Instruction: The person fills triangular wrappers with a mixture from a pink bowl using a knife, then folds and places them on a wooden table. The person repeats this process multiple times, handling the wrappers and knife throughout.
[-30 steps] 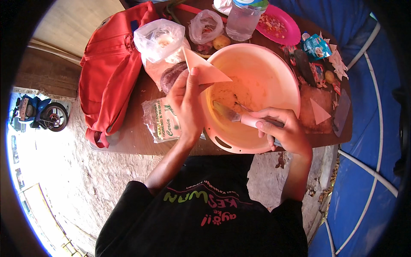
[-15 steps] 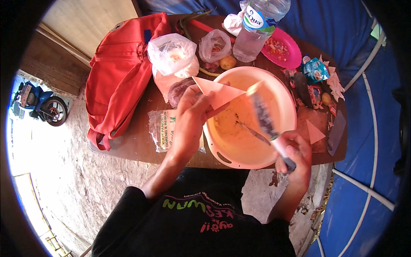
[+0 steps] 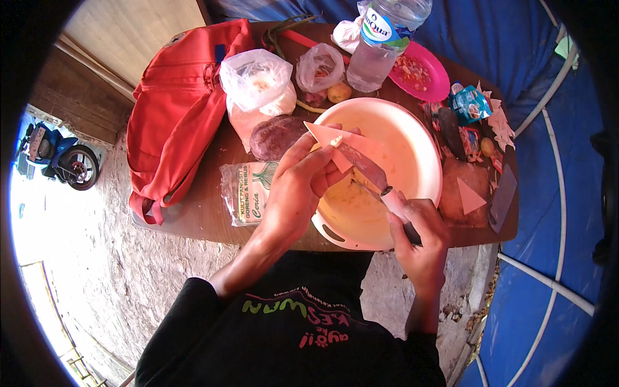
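Observation:
Over a white plastic basin [image 3: 424,155] with orange-yellow batter in its bottom, my left hand [image 3: 293,187] pinches a pale triangular dumpling wrapper [image 3: 314,131]. A small whitish dab of filling lies on the wrapper. My right hand [image 3: 422,238] is closed round the pink-and-black handle of a table knife [image 3: 369,169]. Its smeared blade reaches left, and the tip touches the wrapper at the dab. Below the blade, part of a thin metal utensil [image 3: 366,188] rests in the basin; the rest of it is hidden.
Left of the basin lie a wrapper packet [image 3: 253,197], a purple tuber [image 3: 277,138], a plastic bag of white powder [image 3: 258,87] and a red backpack [image 3: 180,116]. Behind stand a large water bottle [image 3: 380,55] and a pink plate [image 3: 435,74]. Another triangular wrapper [image 3: 471,197] lies right.
My right hand has moved left and turned the knife, bringing its tip down onto the wrapper. A dab of filling now shows there. My left hand has shifted slightly right, tilting the wrapper.

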A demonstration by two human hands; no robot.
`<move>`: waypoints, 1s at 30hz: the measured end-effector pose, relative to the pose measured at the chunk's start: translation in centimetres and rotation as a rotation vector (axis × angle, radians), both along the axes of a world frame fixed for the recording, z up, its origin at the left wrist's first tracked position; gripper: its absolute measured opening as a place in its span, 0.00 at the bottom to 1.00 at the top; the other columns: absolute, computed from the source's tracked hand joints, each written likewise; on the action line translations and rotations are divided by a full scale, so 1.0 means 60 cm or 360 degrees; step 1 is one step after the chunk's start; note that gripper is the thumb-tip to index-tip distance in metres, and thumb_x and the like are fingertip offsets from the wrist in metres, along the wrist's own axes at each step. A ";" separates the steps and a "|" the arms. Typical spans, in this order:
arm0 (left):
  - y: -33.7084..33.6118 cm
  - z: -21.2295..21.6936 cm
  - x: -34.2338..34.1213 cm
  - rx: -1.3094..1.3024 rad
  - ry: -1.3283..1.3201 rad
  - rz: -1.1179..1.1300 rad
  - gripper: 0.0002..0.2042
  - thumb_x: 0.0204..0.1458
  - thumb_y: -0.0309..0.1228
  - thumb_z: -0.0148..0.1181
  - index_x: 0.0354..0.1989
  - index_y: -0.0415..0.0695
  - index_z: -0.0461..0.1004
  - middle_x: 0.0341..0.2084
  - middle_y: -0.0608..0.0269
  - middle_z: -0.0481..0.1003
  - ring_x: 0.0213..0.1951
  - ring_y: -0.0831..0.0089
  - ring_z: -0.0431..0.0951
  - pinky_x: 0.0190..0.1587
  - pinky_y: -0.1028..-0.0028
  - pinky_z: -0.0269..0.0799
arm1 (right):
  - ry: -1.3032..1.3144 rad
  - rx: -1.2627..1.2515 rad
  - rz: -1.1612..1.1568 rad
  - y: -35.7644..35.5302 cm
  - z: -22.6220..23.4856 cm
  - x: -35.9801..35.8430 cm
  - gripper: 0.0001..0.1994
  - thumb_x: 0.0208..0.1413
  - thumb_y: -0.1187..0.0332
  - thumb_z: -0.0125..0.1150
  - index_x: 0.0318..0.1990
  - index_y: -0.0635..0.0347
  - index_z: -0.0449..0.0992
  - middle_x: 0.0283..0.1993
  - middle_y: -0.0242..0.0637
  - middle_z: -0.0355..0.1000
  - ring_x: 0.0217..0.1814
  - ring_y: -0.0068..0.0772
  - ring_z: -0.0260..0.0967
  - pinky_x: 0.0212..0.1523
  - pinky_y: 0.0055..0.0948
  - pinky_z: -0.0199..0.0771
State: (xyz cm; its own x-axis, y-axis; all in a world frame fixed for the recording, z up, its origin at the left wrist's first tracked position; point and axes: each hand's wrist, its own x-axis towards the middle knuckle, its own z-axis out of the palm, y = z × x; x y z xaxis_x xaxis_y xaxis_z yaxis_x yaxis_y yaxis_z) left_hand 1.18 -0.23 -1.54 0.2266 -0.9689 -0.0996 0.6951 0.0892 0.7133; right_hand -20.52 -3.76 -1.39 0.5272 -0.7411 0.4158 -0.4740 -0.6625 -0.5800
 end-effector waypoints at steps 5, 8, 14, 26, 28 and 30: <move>-0.002 -0.001 -0.002 0.0041 0.0028 0.0035 0.19 0.66 0.26 0.41 0.63 0.31 0.60 0.59 0.46 0.70 0.60 0.62 0.73 0.65 0.65 0.66 | 0.0122 -0.0047 0.0006 0.001 0.010 -0.017 0.16 0.51 0.77 0.67 0.49 0.60 0.80 0.36 0.40 0.74 0.36 0.40 0.76 0.36 0.35 0.75; -0.008 -0.009 0.002 -0.0017 -0.0019 0.0112 0.17 0.66 0.26 0.41 0.60 0.31 0.62 0.57 0.47 0.71 0.59 0.61 0.73 0.66 0.63 0.66 | 0.0055 0.0132 -0.0047 0.000 0.023 -0.033 0.15 0.54 0.77 0.65 0.50 0.62 0.79 0.38 0.42 0.76 0.37 0.37 0.77 0.38 0.34 0.75; -0.039 -0.034 0.013 -0.0148 -0.0073 0.0299 0.14 0.67 0.25 0.40 0.57 0.31 0.61 0.55 0.45 0.71 0.58 0.61 0.74 0.64 0.63 0.69 | 0.0159 0.0661 0.0022 -0.025 0.049 -0.046 0.11 0.59 0.72 0.62 0.47 0.67 0.79 0.41 0.48 0.79 0.41 0.39 0.80 0.42 0.31 0.76; -0.031 -0.060 -0.009 -0.0217 -0.0575 0.0619 0.21 0.69 0.30 0.40 0.67 0.37 0.49 0.59 0.40 0.69 0.60 0.58 0.72 0.62 0.60 0.70 | 0.0595 0.0852 0.0267 -0.054 0.021 0.012 0.12 0.61 0.69 0.61 0.46 0.67 0.81 0.40 0.45 0.81 0.42 0.28 0.79 0.45 0.27 0.74; -0.030 -0.063 -0.011 -0.0207 -0.0550 0.0667 0.21 0.69 0.30 0.40 0.67 0.37 0.49 0.59 0.40 0.69 0.60 0.58 0.72 0.62 0.60 0.70 | 0.0649 0.0903 0.0277 -0.051 0.017 0.012 0.12 0.60 0.69 0.61 0.47 0.67 0.81 0.41 0.45 0.81 0.43 0.28 0.79 0.46 0.27 0.74; -0.030 -0.066 -0.015 -0.0232 -0.0479 0.0717 0.20 0.68 0.26 0.39 0.67 0.35 0.51 0.60 0.32 0.65 0.61 0.52 0.70 0.64 0.57 0.68 | 0.0624 0.0971 0.0328 -0.052 0.014 0.014 0.12 0.60 0.70 0.61 0.47 0.69 0.80 0.42 0.45 0.81 0.44 0.29 0.79 0.48 0.28 0.74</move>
